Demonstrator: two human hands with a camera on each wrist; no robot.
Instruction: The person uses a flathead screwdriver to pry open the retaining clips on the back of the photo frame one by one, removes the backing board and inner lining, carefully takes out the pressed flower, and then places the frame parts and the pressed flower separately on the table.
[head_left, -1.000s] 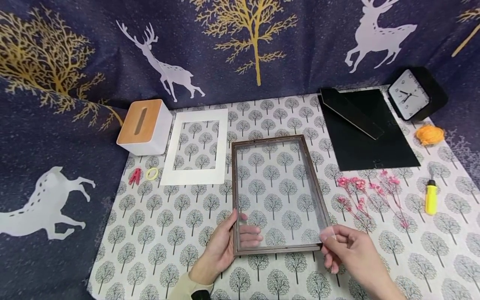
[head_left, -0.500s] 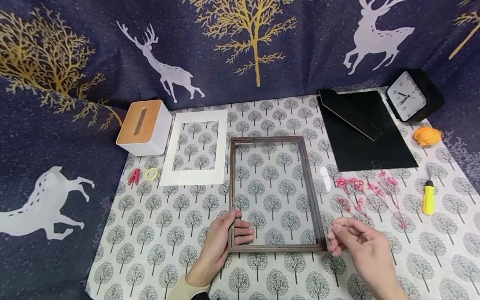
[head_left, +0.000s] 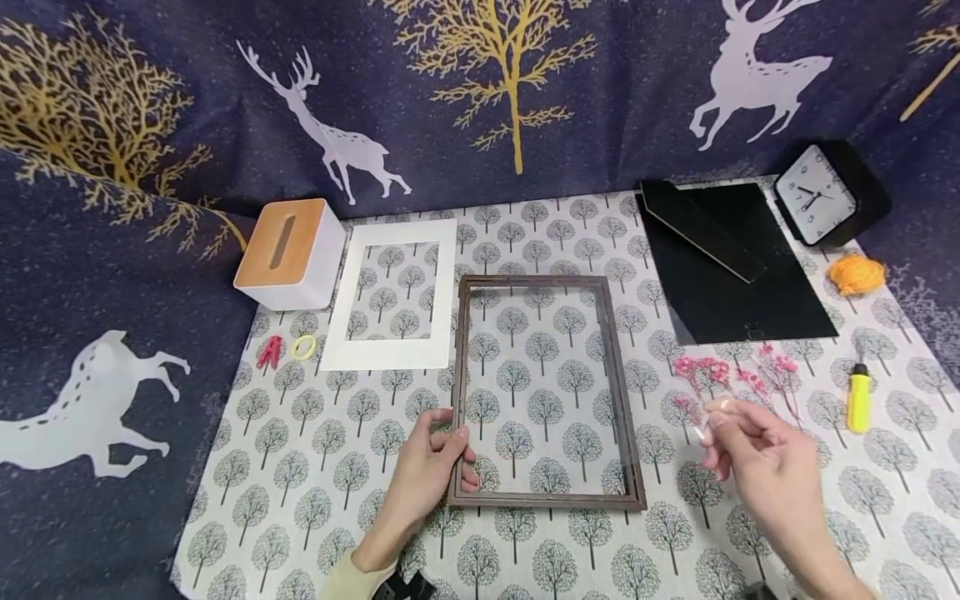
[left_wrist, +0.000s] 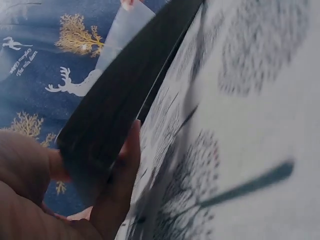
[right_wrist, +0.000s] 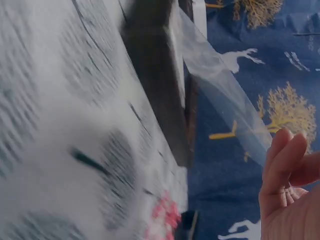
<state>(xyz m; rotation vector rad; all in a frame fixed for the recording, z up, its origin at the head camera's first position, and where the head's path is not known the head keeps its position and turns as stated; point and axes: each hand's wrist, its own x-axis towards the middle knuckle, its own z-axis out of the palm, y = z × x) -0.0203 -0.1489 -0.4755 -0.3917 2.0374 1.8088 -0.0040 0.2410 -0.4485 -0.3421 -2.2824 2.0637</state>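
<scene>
A dark brown picture frame [head_left: 547,501] lies at the middle of the table. My left hand [head_left: 427,467] grips its left rail near the lower corner, thumb on top and fingers round the inner side. To the right of the frame, my right hand [head_left: 768,458] pinches the edge of a clear plastic sheet [right_wrist: 225,85] between thumb and fingers. The right wrist view shows that sheet slanting from the frame up to the fingertips. In the head view the sheet is almost invisible apart from small glints at the fingers.
A white mat board [head_left: 387,353], wooden-topped tissue box [head_left: 315,267], red clip [head_left: 270,352] and yellow ring [head_left: 303,347] lie left. On the right are a black backing board [head_left: 750,308], clock [head_left: 817,196], orange bundle [head_left: 857,274], pink dried flowers [head_left: 705,368] and yellow-handled screwdriver [head_left: 858,402].
My right hand has moved from the frame's lower right corner out to the right, drawing the clear sheet with it. The frame and left hand have shifted slightly left.
</scene>
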